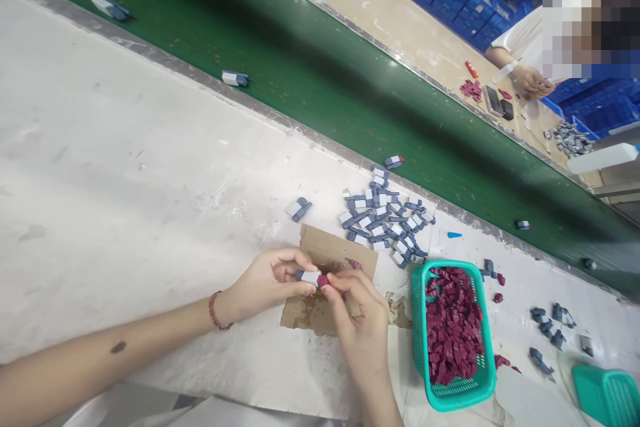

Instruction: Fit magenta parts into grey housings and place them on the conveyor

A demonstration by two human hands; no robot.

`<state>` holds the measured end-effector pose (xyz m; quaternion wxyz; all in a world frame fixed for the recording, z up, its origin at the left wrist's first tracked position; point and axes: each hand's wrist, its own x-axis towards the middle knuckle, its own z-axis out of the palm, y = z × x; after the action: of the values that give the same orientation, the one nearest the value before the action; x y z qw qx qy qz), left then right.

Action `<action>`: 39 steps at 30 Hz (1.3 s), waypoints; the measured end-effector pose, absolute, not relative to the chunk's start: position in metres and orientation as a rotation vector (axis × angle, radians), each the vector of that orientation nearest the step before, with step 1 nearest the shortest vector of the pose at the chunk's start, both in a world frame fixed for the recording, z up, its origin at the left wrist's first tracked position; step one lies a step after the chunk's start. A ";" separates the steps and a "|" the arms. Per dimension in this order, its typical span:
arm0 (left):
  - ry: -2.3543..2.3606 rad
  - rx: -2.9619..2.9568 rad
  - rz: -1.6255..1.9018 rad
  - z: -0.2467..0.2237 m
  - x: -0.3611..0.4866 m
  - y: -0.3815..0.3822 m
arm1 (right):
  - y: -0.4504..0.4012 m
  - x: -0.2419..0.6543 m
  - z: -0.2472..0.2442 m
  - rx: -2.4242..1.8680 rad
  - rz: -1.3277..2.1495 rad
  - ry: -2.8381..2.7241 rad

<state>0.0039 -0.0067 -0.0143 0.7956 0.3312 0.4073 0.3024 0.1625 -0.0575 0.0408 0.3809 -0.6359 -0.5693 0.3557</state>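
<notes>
Between the thumb and fingers of my left hand [273,279] is a small grey-and-blue plastic part [309,277]. My right hand [357,310] pinches a dark red plastic piece [323,280] against the right end of that part. Both hands are over a stained piece of cardboard [313,313], where another red piece [354,264] lies behind my right fingers. To the right stands a teal basket [419,347] full of dark red pieces [455,327]. Beyond the cardboard spreads a pile of grey-and-blue parts [385,217], with one lone part [299,209] to its left.
A green conveyor belt [300,80] runs diagonally behind the white table [125,180], carrying several spaced parts. Across it, a person's hands [535,82] work at another bench. Dark parts [550,327], a blue sliver [454,235] and a second teal basket [607,390] are at right.
</notes>
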 end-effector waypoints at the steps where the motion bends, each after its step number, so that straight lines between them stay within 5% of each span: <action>1: 0.900 0.723 0.645 -0.013 0.004 -0.007 | -0.058 0.161 0.040 -1.620 0.913 -1.439; 7: 0.949 0.814 0.547 -0.006 0.005 -0.008 | -0.066 0.184 0.055 -1.612 0.998 -1.475; 16: 1.090 1.028 0.581 0.011 0.003 0.016 | -0.085 0.298 0.051 -2.465 0.238 -1.373; 24: 1.176 1.418 0.910 0.007 0.041 0.121 | -0.082 0.311 0.017 -2.516 -0.027 -1.603; 30: 1.283 1.632 0.946 0.001 0.064 0.201 | -0.084 0.320 0.023 -2.231 0.346 -1.230; 39: 1.579 1.967 0.797 0.014 -0.004 0.205 | -0.083 0.277 0.058 -1.640 0.881 -0.680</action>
<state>-0.0035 0.2048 0.0145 0.2456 0.7208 0.5787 0.2921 0.2772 -0.0834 0.0584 0.5479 -0.6921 -0.2872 0.3719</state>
